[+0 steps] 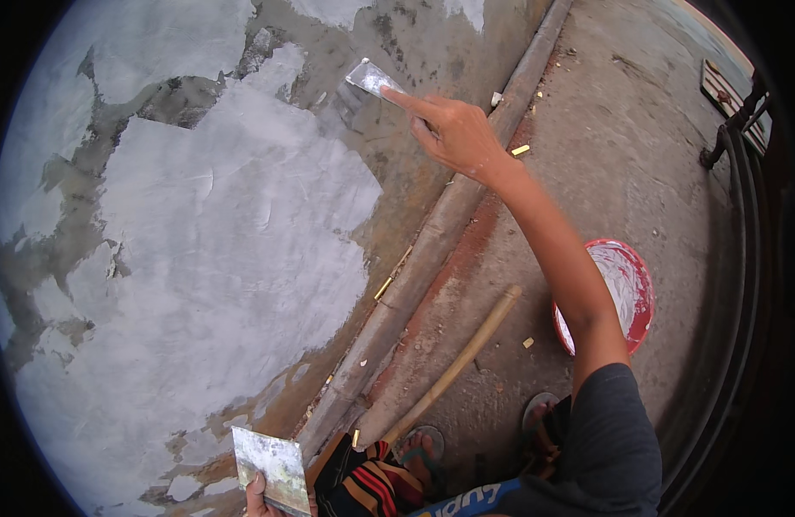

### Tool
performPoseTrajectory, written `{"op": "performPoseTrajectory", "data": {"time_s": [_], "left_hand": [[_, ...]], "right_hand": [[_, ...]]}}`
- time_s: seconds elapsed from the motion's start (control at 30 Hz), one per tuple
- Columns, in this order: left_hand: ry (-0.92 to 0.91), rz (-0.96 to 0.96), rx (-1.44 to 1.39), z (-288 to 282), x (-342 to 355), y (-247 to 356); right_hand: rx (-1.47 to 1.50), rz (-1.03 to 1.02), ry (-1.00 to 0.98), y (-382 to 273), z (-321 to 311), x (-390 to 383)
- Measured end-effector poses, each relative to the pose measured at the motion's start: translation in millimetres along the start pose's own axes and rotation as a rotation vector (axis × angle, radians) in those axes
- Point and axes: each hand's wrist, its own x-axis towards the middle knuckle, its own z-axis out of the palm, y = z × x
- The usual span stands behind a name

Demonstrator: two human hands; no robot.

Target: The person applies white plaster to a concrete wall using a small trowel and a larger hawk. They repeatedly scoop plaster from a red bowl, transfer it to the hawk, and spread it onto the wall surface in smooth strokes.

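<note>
At the top, my right hand (459, 136) is closed on a putty knife (371, 77), its index finger stretched along the blade. The blade lies against a bare grey-brown part of the wall (242, 198), where a dark smear shows just below it. Pale patches of white putty cover much of the wall to the left. Low in the view, my left hand (256, 500) grips a flat, squarish metal plate (273, 465) with whitish smears; the thumb is on its face and the other fingers are mostly hidden.
A red bucket (645, 302) of white putty stands right, partly behind my right arm. A long pipe-like ledge (432, 237) runs along the wall's foot. A wooden pole (466, 353) lies near my sandalled feet (425, 444). A slatted wooden piece (725, 99) is at the far right.
</note>
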Motion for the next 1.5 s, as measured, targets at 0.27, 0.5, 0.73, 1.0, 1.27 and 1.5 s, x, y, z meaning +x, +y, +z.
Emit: {"op": "performPoseTrajectory", "data": {"time_s": [0.27, 0.5, 0.73, 1.0, 1.27, 1.5], "left_hand": [[-0.025, -0.039, -0.036, -9, 0, 4], [0.025, 0.028, -0.021, 4, -2, 3], [-0.010, 0.016, -0.020, -9, -2, 5], [0.040, 0.043, 0.028, -4, 6, 2], [0.076, 0.004, 0.048, 0, 4, -2], [0.046, -0.009, 0.013, 3, 3, -1]], "right_hand": [[0.006, 0.089, -0.119, -13, -19, -17], [-0.009, 0.055, -0.076, -18, -1, -9], [0.139, 0.081, 0.127, 12, 10, -10], [0.218, 0.149, 0.146, 32, 72, -34], [0.068, 0.146, -0.013, 22, -7, -13], [-0.076, 0.055, -0.091, 12, -24, 20]]}}
